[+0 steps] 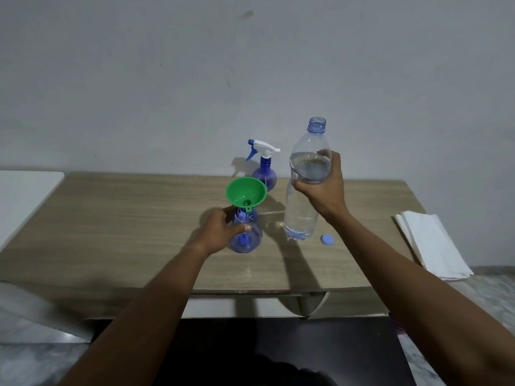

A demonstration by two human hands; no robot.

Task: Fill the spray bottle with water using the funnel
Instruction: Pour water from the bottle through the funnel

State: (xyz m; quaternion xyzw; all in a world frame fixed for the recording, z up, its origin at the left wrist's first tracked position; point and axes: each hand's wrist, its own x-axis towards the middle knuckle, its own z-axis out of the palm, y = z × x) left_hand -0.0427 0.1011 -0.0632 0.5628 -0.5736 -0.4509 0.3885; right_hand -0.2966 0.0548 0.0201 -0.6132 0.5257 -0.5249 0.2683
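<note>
Head view: the left hand [220, 232] curls round a blue spray bottle [248, 242] standing on the wood-grain table [125, 218], with a green funnel [246, 192] seated in its neck. The right hand [323, 190] grips an uncapped, nearly full water bottle [302, 215] upright just beside it. Pouring looks not yet begun. A blue cap [327, 239] lies nearby, a second spray bottle [264, 175] stands behind, and folded white paper [432, 243] lies at right. The wall [250, 79] is plain and pale.

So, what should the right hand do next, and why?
Probably lift and tilt the clear plastic water bottle until its open mouth is over the green plastic funnel. The right hand grips it upright and uncapped, while the left hand steadies the translucent blue spray bottle, with the funnel seated in its neck.
</note>
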